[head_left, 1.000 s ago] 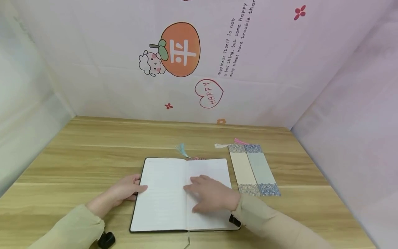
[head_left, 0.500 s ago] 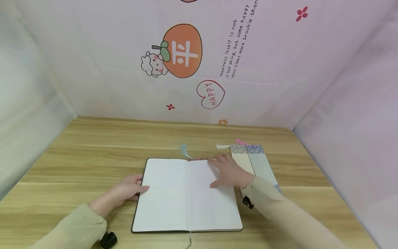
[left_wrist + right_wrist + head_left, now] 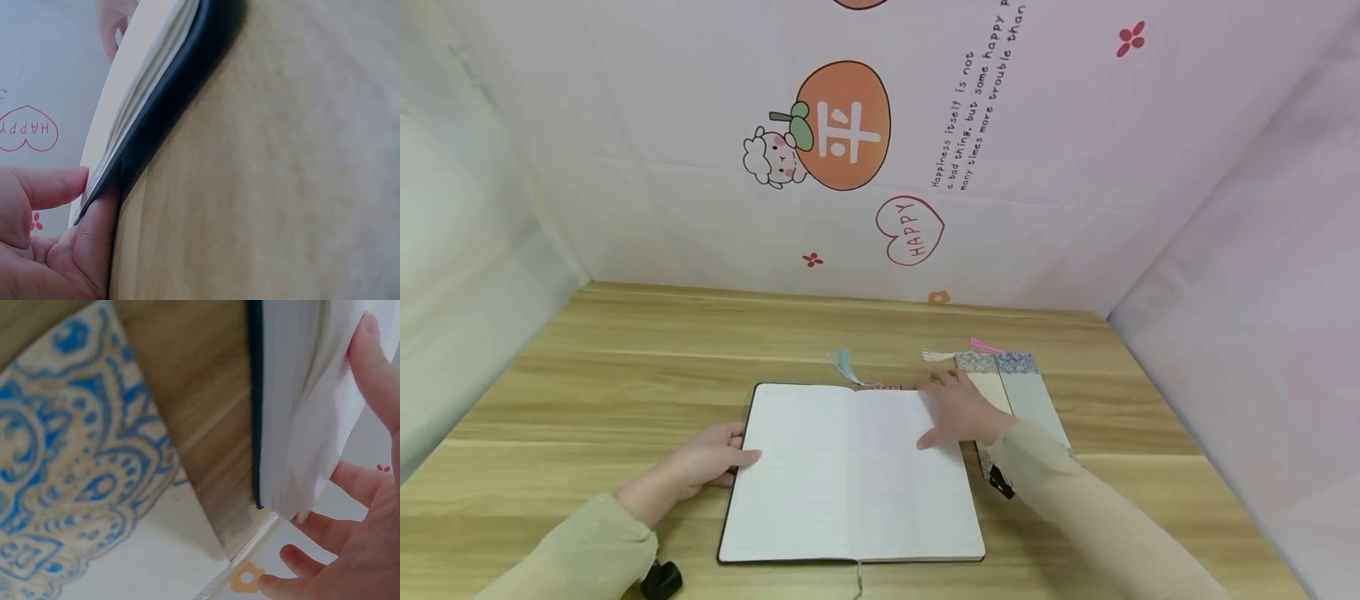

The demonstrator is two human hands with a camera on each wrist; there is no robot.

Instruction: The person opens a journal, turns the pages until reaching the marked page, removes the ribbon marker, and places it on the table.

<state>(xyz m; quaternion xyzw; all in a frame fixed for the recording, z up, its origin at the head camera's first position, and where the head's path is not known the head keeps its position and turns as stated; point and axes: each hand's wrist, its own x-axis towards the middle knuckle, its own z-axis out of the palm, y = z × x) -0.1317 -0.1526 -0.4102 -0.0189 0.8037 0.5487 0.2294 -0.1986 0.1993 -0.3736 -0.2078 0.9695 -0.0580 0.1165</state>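
Before me, an open notebook (image 3: 797,475) lies on a wooden table (image 3: 647,367) between a person's two hands. The left hand (image 3: 703,458) grips the notebook's left edge, thumb on the page, fingers beneath. The right hand (image 3: 958,410), fingers spread and unclenched, touches its upper right page edge. A blue tassel (image 3: 845,367) projects beyond the notebook's top; a cream bookmark (image 3: 990,387) and a pale green bookmark (image 3: 1032,402) lie to the notebook's right.

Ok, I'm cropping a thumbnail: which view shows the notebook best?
The head view: the notebook lies open there, both pages showing. Each wrist view shows only part, mostly page edges and dark cover.
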